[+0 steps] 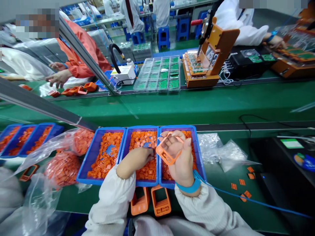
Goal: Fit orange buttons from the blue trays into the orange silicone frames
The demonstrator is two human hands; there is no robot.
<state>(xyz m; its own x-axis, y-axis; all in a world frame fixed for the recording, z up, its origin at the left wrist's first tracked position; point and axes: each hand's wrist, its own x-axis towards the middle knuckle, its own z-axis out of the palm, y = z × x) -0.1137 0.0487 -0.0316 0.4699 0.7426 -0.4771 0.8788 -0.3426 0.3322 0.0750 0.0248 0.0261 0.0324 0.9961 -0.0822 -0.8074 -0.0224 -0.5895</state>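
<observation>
Our right hand [182, 164] curls round an orange frame [162, 155], fingers and thumb pinching its rim above the right-hand blue bin [197, 147]. A blue wrist strap [188, 187] circles that wrist. Our left hand [135, 158] rests with fingers pressed together and bent down among the small orange pieces [145, 170] in the middle bin [140, 128]. A light rim pinch leaves the frame's opening clear, and working low keeps pieces over the bins. Two more frames [160, 209] lie on the worktop [216, 186] just below.

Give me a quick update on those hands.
Right hand holding orange plastic frame. Left hand in orange pieces, middle blue tray. Blue wrist strap cord trailing right.
</observation>
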